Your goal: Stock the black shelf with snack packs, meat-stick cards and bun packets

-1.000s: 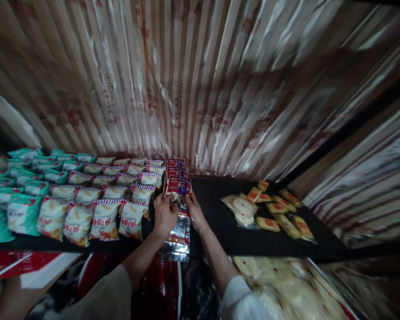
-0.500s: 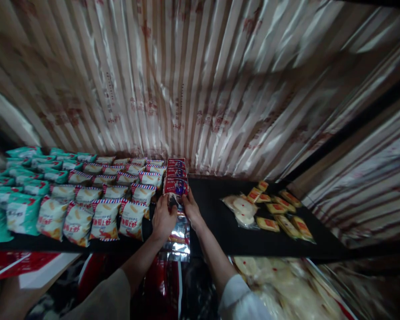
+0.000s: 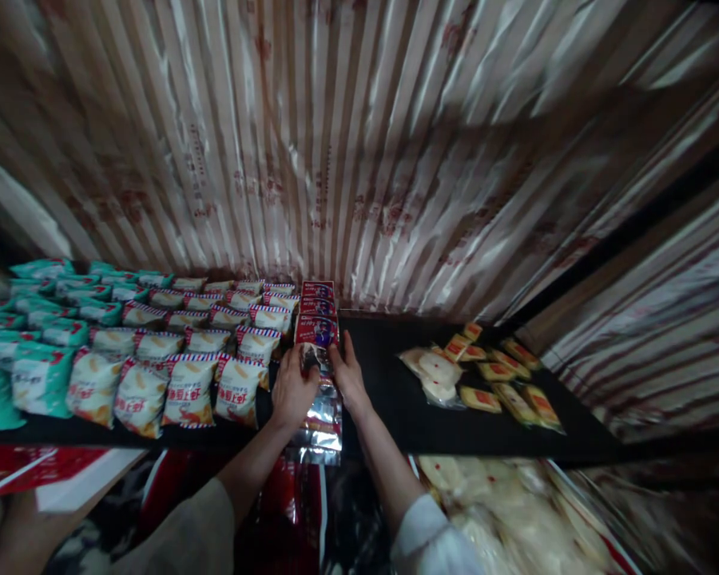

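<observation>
A row of red snack packets (image 3: 316, 329) with blue pictures stands on the black shelf, one behind another against the back. My left hand (image 3: 296, 391) grips the lower left side of the front packet, its fingers at the edge and thumb toward the middle. On the right edge of that packet lies the thumb of my right hand (image 3: 348, 379), its index finger stretched along the side. Under and between my hands lie shiny silver packets (image 3: 323, 423), partly hidden, reaching to the shelf's front edge.
White shrimp-snack bags (image 3: 190, 391) and green bags (image 3: 41, 382) fill the shelf at left. Right of my hands, on the black shelf (image 3: 377, 399), lie clear-wrapped white round crackers (image 3: 436, 375) and small yellow packets (image 3: 480, 399). Below is a box of wrapped pale crackers (image 3: 503, 511). Striped sheeting (image 3: 359, 160) hangs behind.
The front red packet sits slightly farther back, closer to those behind it. My right index finger has stretched forward along its side. My left hand has barely moved.
</observation>
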Motion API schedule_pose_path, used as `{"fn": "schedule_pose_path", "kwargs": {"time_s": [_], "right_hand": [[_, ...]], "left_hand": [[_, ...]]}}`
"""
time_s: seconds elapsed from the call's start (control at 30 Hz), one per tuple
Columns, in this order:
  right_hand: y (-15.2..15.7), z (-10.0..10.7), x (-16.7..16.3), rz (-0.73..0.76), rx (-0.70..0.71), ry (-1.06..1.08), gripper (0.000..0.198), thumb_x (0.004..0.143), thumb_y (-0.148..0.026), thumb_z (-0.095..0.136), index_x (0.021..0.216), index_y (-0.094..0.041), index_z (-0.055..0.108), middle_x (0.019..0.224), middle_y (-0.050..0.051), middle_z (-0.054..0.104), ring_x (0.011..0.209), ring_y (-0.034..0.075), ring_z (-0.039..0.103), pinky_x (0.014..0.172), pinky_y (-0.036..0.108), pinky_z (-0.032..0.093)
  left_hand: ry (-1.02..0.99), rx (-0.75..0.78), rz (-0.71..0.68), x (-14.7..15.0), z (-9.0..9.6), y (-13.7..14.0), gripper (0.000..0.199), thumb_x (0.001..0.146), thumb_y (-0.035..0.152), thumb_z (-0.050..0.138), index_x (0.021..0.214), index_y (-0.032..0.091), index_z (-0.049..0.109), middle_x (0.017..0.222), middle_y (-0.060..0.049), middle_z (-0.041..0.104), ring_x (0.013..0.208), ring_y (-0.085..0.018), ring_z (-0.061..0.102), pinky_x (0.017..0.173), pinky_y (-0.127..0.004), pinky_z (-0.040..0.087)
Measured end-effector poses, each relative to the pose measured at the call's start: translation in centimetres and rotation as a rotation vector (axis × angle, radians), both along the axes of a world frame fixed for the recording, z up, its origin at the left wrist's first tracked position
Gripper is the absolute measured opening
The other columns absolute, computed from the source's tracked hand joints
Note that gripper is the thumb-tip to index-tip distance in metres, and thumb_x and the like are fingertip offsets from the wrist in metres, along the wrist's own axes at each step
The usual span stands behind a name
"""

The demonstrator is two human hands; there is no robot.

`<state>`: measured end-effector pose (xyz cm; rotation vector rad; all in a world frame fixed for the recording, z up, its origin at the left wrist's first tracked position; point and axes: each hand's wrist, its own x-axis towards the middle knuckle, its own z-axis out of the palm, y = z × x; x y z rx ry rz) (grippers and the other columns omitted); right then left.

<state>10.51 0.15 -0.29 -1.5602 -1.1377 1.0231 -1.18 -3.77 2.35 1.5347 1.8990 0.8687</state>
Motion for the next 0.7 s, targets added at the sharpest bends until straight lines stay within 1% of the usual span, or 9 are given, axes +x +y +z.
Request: {"fn": "schedule_pose_path", "kwargs": {"time_s": [0.13, 0.23, 0.33, 0.4, 0.47, 0.53, 0.6, 0.67, 0.7], "right_hand": [[-1.6, 0.8, 0.1, -0.14, 0.167, -0.035, 0.063, 0.081, -0.048, 0.051, 0.135, -0.018, 0.042, 0.137, 0.01, 0.046, 0.126, 0.023, 0.043, 0.106, 0.039, 0.031], [-5.3, 1.5, -0.3, -0.204, 0.32, -0.012, 0.054, 0.084, -0.044, 0.047, 0.13, -0.015, 0.045, 0.132, 0.012, 0.05, 0.121, 0.022, 0.047, 0.104, 0.039, 0.034], [-10.8, 1.4, -1.6, -0.147, 0.416, 0.036, 0.046, 0.088, -0.04, 0.044, 0.128, -0.017, 0.045, 0.125, 0.011, 0.056, 0.111, 0.02, 0.054, 0.097, 0.038, 0.042], [-14.7, 0.6, -2.8, -0.038, 0.385, 0.024, 0.041, 0.089, -0.038, 0.044, 0.124, -0.018, 0.049, 0.114, 0.01, 0.062, 0.103, 0.02, 0.059, 0.091, 0.037, 0.046], [-17.9, -1.0, -4.3, 0.15, 0.286, -0.018, 0.033, 0.089, -0.038, 0.043, 0.114, -0.021, 0.057, 0.103, 0.008, 0.067, 0.094, 0.02, 0.062, 0.086, 0.035, 0.049], [-20.2, -3.3, -5.9, 0.317, 0.152, -0.054, 0.03, 0.09, -0.037, 0.04, 0.106, -0.023, 0.062, 0.098, 0.007, 0.069, 0.086, 0.02, 0.065, 0.08, 0.033, 0.051], [-21.4, -5.9, -7.5, 0.477, -0.002, -0.09, 0.032, 0.089, -0.032, 0.041, 0.111, -0.022, 0.061, 0.103, 0.007, 0.068, 0.09, 0.021, 0.065, 0.082, 0.033, 0.051], [-21.7, -8.5, -9.1, 0.585, -0.105, -0.215, 0.031, 0.086, -0.024, 0.042, 0.11, -0.021, 0.062, 0.11, 0.008, 0.066, 0.102, 0.022, 0.061, 0.091, 0.034, 0.047], [-21.6, -9.6, -9.7, 0.643, -0.147, -0.289, 0.033, 0.085, -0.019, 0.042, 0.111, -0.02, 0.062, 0.113, 0.009, 0.065, 0.106, 0.022, 0.059, 0.093, 0.034, 0.044]], "left_hand": [[0.028, 0.026, -0.035, -0.3, -0.1, -1.1, 0.058, 0.083, 0.029, 0.047, 0.136, 0.011, 0.035, 0.143, -0.016, 0.037, 0.132, -0.025, 0.035, 0.108, -0.037, 0.031], [0.066, 0.18, -0.047, -0.8, -0.1, -4.0, 0.049, 0.082, 0.025, 0.045, 0.129, 0.012, 0.045, 0.142, -0.015, 0.038, 0.132, -0.025, 0.034, 0.11, -0.038, 0.028], [0.026, 0.345, -0.116, -1.8, -0.9, -8.7, 0.036, 0.085, 0.023, 0.037, 0.115, 0.018, 0.056, 0.133, -0.009, 0.049, 0.126, -0.021, 0.041, 0.107, -0.037, 0.033], [-0.025, 0.339, -0.134, -2.7, -2.4, -12.1, 0.032, 0.086, 0.024, 0.036, 0.106, 0.02, 0.061, 0.122, -0.008, 0.056, 0.117, -0.02, 0.049, 0.103, -0.036, 0.038], [-0.057, 0.213, -0.123, -4.0, -4.6, -15.2, 0.03, 0.086, 0.024, 0.037, 0.099, 0.021, 0.064, 0.114, -0.008, 0.06, 0.11, -0.019, 0.053, 0.099, -0.036, 0.042], [-0.053, 0.05, -0.09, -5.7, -7.3, -17.6, 0.028, 0.084, 0.022, 0.04, 0.096, 0.02, 0.065, 0.112, -0.009, 0.06, 0.108, -0.02, 0.054, 0.097, -0.036, 0.044], [-0.003, -0.143, -0.053, -7.8, -9.9, -19.2, 0.031, 0.079, 0.013, 0.042, 0.099, 0.017, 0.065, 0.113, -0.009, 0.06, 0.109, -0.02, 0.054, 0.098, -0.036, 0.043], [0.085, -0.337, -0.022, -9.9, -12.1, -19.9, 0.033, 0.077, 0.009, 0.04, 0.097, 0.016, 0.065, 0.109, -0.009, 0.062, 0.107, -0.019, 0.055, 0.099, -0.035, 0.041], [0.134, -0.397, -0.022, -10.8, -12.9, -20.1, 0.033, 0.077, 0.009, 0.041, 0.1, 0.015, 0.064, 0.111, -0.009, 0.062, 0.109, -0.019, 0.054, 0.1, -0.034, 0.039]]}}
